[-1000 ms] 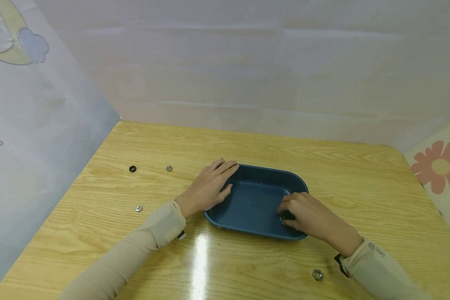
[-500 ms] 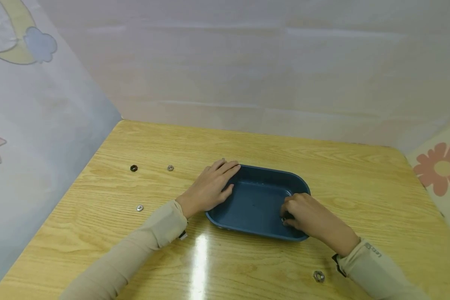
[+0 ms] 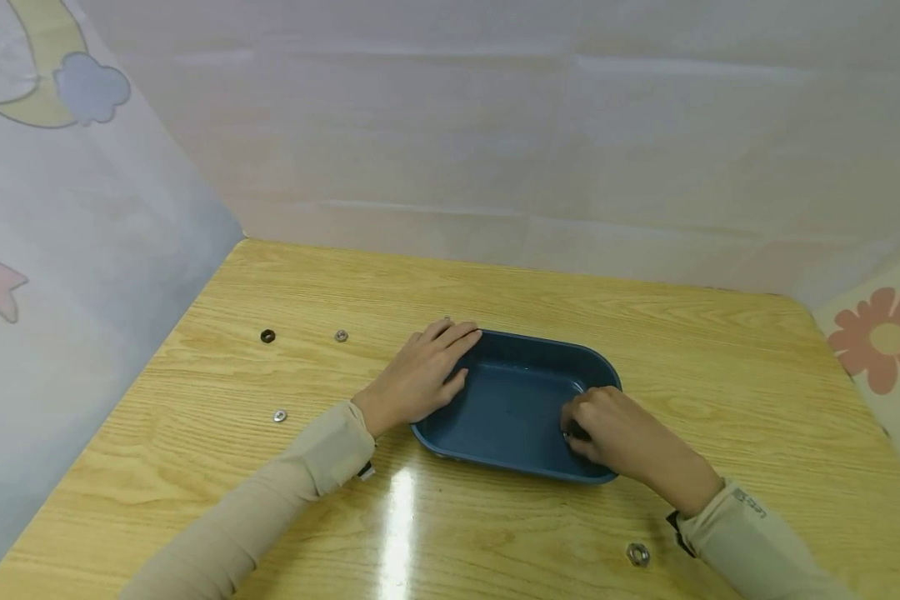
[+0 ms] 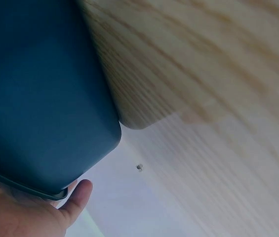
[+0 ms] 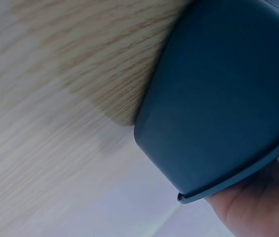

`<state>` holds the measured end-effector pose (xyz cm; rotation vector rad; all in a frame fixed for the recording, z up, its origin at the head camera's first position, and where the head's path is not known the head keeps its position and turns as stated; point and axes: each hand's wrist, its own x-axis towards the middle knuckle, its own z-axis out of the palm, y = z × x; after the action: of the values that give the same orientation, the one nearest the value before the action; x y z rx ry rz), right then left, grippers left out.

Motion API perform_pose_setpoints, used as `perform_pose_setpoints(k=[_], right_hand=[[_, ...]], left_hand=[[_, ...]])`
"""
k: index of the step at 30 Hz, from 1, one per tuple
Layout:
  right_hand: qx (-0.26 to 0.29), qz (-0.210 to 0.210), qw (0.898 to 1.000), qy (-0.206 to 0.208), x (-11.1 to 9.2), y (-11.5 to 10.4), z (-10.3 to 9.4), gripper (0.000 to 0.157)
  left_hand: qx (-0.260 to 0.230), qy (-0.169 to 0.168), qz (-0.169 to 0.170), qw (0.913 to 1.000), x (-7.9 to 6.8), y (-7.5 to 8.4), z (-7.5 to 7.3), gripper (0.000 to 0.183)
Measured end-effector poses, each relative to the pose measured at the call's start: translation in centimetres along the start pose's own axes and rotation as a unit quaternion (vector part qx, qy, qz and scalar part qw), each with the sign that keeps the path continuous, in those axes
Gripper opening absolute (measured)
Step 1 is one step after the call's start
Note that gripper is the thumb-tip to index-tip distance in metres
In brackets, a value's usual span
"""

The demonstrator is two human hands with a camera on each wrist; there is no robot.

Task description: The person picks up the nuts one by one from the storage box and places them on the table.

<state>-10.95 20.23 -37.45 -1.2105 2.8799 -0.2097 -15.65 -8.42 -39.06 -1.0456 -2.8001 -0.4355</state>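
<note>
A deep blue oblong tray (image 3: 506,417) with rounded ends sits on the table. My left hand (image 3: 416,375) lies over its left end, fairly straight fingers resting across the rim near the far corner and the thumb over the inside. In the left wrist view one finger (image 4: 78,200) shows beyond the tray's rim. My right hand (image 3: 607,429) reaches over the right end into the tray, fingers curled down near the floor. Between its thumb and fingers it pinches a small metal nut (image 3: 567,435), mostly hidden. In the right wrist view the tray's outer wall (image 5: 213,108) hides the fingertips.
On the wooden table (image 3: 720,375) left of the tray lie a black nut (image 3: 267,336), a silver nut (image 3: 341,336) and a small silver piece (image 3: 280,416). A larger steel nut (image 3: 637,554) lies near the right forearm. A printed cloth (image 3: 495,125) stands behind the table.
The right hand's fingers have drawn together around the small nut in the tray. The left hand stays on the tray's left end. The view has shifted slightly.
</note>
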Motion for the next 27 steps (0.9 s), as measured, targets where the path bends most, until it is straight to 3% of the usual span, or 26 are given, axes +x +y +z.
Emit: perform_pose_setpoints(k=[14, 27], right_hand=[[0.011, 0.004, 1.000, 0.019, -0.02, 0.03, 0.01, 0.015], [-0.006, 0.028, 0.997, 0.074, -0.81, -0.01, -0.94, 0.011]], left_hand=[[-0.002, 0.002, 0.000, 1.0000, -0.01, 0.02, 0.09, 0.057], [0.001, 0.006, 0.004, 1.0000, -0.07, 0.05, 0.01, 0.057]])
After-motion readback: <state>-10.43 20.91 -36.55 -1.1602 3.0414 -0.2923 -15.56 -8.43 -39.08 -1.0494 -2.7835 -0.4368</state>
